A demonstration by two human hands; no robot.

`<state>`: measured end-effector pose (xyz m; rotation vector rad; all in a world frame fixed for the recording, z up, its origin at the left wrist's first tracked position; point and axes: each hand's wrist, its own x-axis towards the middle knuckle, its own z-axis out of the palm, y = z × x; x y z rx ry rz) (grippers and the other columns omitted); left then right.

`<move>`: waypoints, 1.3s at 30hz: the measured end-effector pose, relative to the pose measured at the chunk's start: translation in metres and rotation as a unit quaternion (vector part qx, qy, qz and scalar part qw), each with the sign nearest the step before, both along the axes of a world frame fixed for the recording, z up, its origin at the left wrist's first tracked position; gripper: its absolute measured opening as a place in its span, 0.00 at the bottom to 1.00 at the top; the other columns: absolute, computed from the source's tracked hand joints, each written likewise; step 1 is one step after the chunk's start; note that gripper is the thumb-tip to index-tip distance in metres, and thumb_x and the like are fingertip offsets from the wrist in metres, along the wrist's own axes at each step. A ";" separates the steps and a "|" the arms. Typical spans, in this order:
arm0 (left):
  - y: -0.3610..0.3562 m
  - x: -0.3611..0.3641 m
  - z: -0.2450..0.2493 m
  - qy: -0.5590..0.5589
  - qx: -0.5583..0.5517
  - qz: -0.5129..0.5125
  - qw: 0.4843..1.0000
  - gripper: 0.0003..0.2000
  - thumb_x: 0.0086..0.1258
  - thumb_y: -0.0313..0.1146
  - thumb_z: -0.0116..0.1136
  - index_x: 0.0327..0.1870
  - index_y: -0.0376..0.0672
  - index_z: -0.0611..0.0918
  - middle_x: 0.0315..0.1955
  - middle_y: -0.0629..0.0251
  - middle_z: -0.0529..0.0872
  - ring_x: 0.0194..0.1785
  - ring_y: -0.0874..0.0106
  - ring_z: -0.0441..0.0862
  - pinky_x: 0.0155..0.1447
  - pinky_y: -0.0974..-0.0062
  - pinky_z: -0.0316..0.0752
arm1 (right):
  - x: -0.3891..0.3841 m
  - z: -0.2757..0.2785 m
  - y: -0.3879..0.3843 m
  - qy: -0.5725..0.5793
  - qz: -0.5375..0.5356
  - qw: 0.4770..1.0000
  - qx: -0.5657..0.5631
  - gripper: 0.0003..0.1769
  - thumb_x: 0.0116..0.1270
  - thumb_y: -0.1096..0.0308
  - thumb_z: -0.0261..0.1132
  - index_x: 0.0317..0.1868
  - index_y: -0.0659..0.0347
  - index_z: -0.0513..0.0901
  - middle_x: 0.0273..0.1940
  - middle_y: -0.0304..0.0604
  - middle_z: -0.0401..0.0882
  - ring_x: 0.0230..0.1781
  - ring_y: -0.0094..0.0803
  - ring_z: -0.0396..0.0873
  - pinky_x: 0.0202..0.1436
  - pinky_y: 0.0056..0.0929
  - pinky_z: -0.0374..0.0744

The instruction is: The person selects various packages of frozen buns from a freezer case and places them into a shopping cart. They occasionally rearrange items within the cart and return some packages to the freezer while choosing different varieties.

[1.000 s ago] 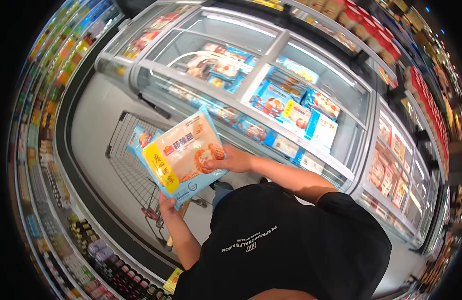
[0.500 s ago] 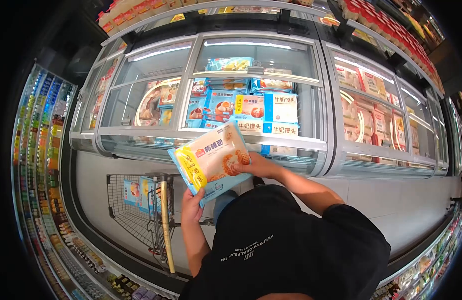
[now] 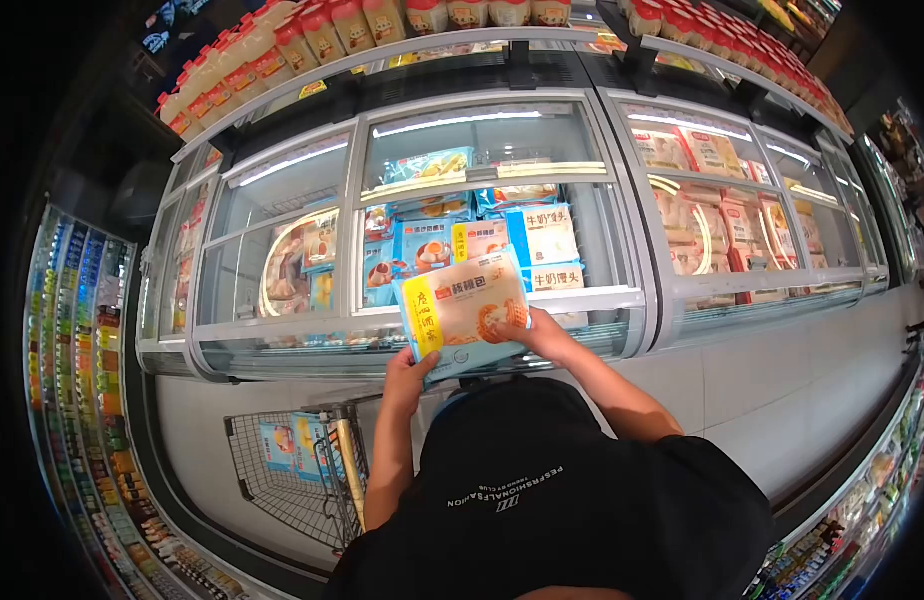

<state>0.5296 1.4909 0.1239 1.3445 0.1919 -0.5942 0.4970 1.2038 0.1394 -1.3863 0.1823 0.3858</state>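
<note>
Both hands hold a bag of frozen buns (image 3: 467, 310), pale blue and cream with a yellow label strip and a picture of round brown buns. My left hand (image 3: 410, 374) is closed on its lower left corner, thumb on the front. On the right edge my right hand (image 3: 540, 336) grips it, thumb across the bun picture. The bag is tilted, its printed face toward me, in front of the open section of a chest freezer (image 3: 382, 302). Inside lie similar blue packs (image 3: 425, 246) and a white-and-blue pack (image 3: 550, 236), partly hidden by the bag.
A wire shopping cart (image 3: 244, 470) with two blue packs (image 3: 300, 440) inside stands at lower left. Bottles with red caps (image 3: 322, 35) line the shelf above the freezer. Another freezer section (image 3: 722, 200) is at right, and stocked shelves (image 3: 82, 400) run along the left.
The bag and both hands have shifted right in view, and the bag sits more level. The freezer and cart have also moved in the frame as the camera turned. Both hands still hold the bag.
</note>
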 end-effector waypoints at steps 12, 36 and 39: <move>-0.011 0.095 -0.029 0.061 -0.029 -0.053 0.996 0.16 0.77 0.28 0.57 0.62 0.36 0.76 0.50 0.59 0.85 0.47 0.68 0.86 0.46 0.67 0.87 | 0.059 -0.008 0.011 0.136 -0.133 0.980 -0.051 0.22 0.73 0.53 0.68 0.55 0.63 0.81 0.39 0.39 0.86 0.29 0.24 0.84 0.29 0.21 0.84; -0.088 0.241 -0.244 0.185 0.093 0.047 0.977 0.11 0.72 0.31 0.65 0.53 0.42 0.81 0.43 0.67 0.85 0.45 0.72 0.84 0.44 0.70 0.84 | 0.217 -0.184 -0.057 0.354 -0.091 0.931 -0.012 0.20 0.78 0.49 0.60 0.55 0.57 0.79 0.39 0.40 0.83 0.35 0.28 0.81 0.41 0.30 0.85; -0.091 0.257 -0.254 0.190 0.157 -0.015 0.969 0.14 0.72 0.32 0.65 0.57 0.44 0.82 0.43 0.70 0.86 0.43 0.75 0.83 0.43 0.72 0.82 | 0.232 -0.218 -0.060 0.343 -0.114 0.932 -0.029 0.17 0.78 0.51 0.62 0.55 0.55 0.78 0.42 0.41 0.82 0.37 0.29 0.81 0.41 0.32 0.85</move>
